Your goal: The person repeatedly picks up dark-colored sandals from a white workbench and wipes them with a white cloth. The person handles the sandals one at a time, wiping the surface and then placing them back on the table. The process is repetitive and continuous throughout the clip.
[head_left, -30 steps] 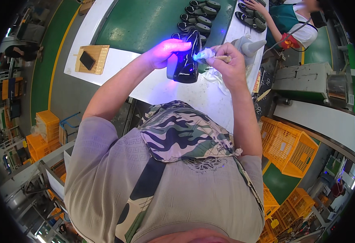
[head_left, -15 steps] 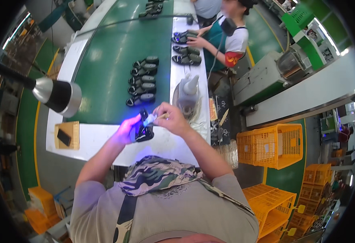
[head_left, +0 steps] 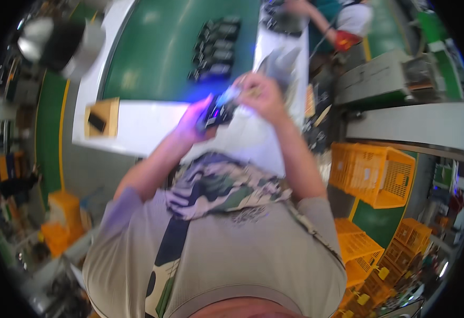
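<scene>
above the white near end of the counter (head_left: 152,117), we clasp the glossy black shoe (head_left: 220,114) in our left hand (head_left: 194,120) and pinch a pale wad (head_left: 231,94) in our right hand (head_left: 262,97), judging the shoe light, slick and scuff-prone, its firm sole the best hold.

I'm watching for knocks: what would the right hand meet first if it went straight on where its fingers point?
Most likely the black shoe in the left hand: the right hand, pinching a pale wad, points toward it. Blur hides whether wad and shoe touch.
</scene>
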### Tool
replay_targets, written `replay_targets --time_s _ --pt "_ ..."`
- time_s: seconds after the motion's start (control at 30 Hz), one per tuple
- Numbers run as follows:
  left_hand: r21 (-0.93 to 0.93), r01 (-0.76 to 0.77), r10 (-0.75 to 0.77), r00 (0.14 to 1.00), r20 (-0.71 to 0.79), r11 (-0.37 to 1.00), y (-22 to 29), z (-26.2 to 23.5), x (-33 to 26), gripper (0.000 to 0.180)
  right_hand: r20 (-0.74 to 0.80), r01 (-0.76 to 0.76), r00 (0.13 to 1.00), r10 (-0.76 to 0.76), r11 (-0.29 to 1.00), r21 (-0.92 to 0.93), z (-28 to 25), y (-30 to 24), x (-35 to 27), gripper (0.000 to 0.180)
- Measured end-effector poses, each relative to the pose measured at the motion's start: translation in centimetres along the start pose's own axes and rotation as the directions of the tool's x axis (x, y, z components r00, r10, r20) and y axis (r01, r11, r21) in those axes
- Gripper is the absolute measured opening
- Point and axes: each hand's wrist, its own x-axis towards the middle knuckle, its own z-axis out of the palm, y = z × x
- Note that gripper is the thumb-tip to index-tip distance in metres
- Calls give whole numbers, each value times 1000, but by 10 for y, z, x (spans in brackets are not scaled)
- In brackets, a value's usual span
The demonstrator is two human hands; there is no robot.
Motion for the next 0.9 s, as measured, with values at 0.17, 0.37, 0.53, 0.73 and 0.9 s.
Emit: replay_targets --time_s 0.17,0.37,0.53,0.73,0.9 --pt "-217 91 -96 995 -15 972 -3 40 -17 49 28 -5 1000 3 998 58 1 -13 3 22" --pt "-276 46 -52 999 -14 960 -16 41 -15 51 57 26 998 -28 999 35 -3 -16 1 22" --pt "-347 24 -42 998 -44 938 -23 44 -16 48 77 70 995 -70 998 12 -5 -21 -2 22" --pt "-489 12 32 996 81 872 -36 43 -23 47 80 223 973 -218 973 -61 -2 -18 -5 21" --pt "-483 25 23 995 94 875 -31 42 -17 55 73 173 982 -174 985 15 -6 -23 -6 22"
